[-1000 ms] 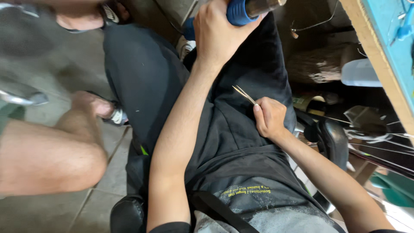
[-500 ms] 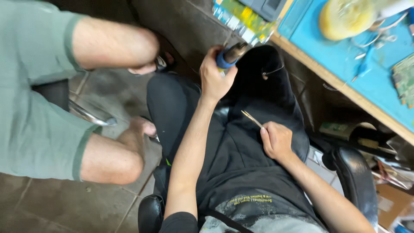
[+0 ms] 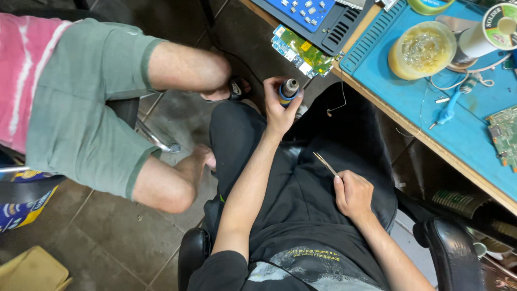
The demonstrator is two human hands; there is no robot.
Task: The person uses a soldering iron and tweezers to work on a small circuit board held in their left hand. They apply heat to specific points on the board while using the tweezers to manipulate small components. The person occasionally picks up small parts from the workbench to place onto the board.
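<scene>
Left hand (image 3: 280, 105) raised out over the lap, fingers wrapped shut around a soldering iron with a dark barrel and blue grip ring (image 3: 289, 89), tip angled up toward the green printed circuit board (image 3: 302, 51) overhanging the edge of the blue-matted desk (image 3: 431, 116). Right hand (image 3: 353, 194) resting low on the black-clothed lap, fingers pinched closed on a pair of thin metal tweezers (image 3: 325, 163), points aimed up and left, well apart from the board. Compared with half a second back, view tilted further toward the desk, so far more of it now visible; iron carried a little nearer the green board, tweezers hardly shifted; judged from that, iron about to meet the board while the tweezers wait. On the desk: round tub of yellowish flux (image 3: 421, 49), spool of solder wire (image 3: 493, 33), small blue-handled tool (image 3: 448, 110), second green board (image 3: 505, 136) at the right edge, blue tray of tiny parts on a dark frame (image 3: 315, 13). To the left, another seated person in grey-green shorts (image 3: 81, 118) and a pink top, legs bare, feet on the tiled floor (image 3: 107, 237)
</scene>
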